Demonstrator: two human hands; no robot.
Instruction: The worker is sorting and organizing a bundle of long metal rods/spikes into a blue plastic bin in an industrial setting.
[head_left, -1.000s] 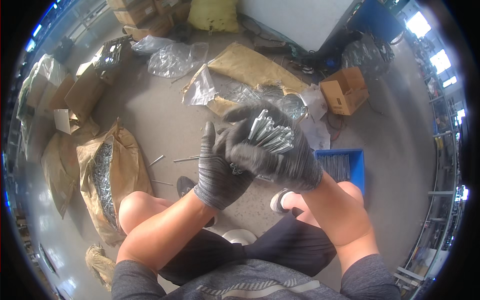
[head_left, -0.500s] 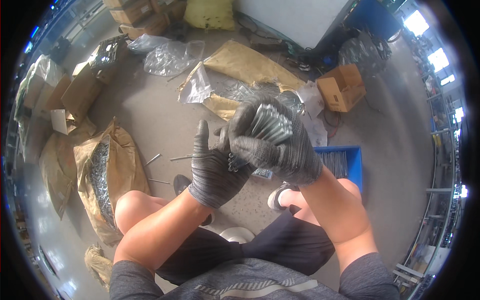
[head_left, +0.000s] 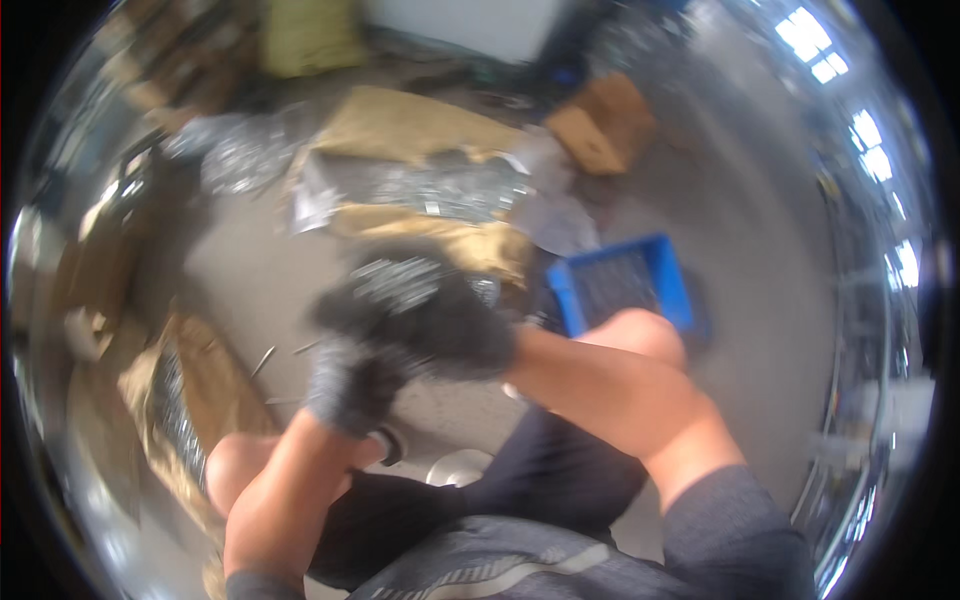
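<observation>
A bundle of thin metal rods, probably long bolts, sits in my right hand, whose gloved fingers are closed around it. The rod ends look bright and smeared. My left hand, in the same grey knit glove, meets the right hand from below and left. Its fingers are blurred and partly hidden, so their grip does not show. Just beyond the hands, a torn brown paper sack lies open with shiny metal pieces in it.
A blue bin holding rods stands beyond my right knee. An open cardboard box lies farther back. At left are another brown sack of metal pieces, loose rods on the floor, and a clear plastic bag.
Both hands have moved left and slightly down in the picture, with the bundle still in the right hand. The whole view has shifted and blurred; the bin and sacks appear farther left.
</observation>
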